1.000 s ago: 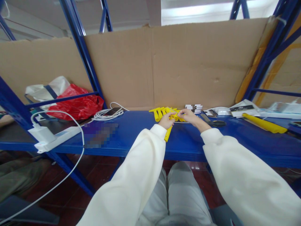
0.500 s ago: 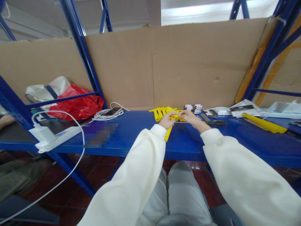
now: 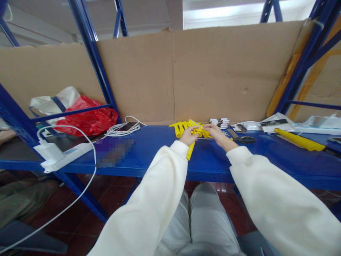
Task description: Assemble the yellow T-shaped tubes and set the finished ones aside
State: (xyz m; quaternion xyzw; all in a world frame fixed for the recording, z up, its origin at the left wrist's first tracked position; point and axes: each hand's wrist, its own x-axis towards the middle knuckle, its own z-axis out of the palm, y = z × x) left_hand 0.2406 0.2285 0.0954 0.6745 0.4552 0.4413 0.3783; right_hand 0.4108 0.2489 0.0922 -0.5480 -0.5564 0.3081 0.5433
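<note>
My left hand (image 3: 188, 136) is closed around a yellow T-shaped plastic tool (image 3: 190, 152), whose round handle sticks out below the fingers toward the front of the table. From the other side my right hand (image 3: 216, 135) reaches in, its fingers bunched at the tool's head; the fingertips are small and partly hidden. Just behind the hands lies a row of similar yellow T-shaped tools (image 3: 177, 130), handles toward me. A stack of small white and dark pieces (image 3: 219, 123) is behind my right hand.
A utility knife (image 3: 243, 139) and a long yellow piece (image 3: 299, 138) lie to the right on the blue table (image 3: 157, 156). At left are a coiled white cable (image 3: 123, 131), a power strip (image 3: 65, 158) and a red bag (image 3: 85, 117). Cardboard (image 3: 213, 74) stands behind.
My right fingers have shifted slightly on the right side of the tool's head. My left hand and the tool's handle have stayed in nearly the same place.
</note>
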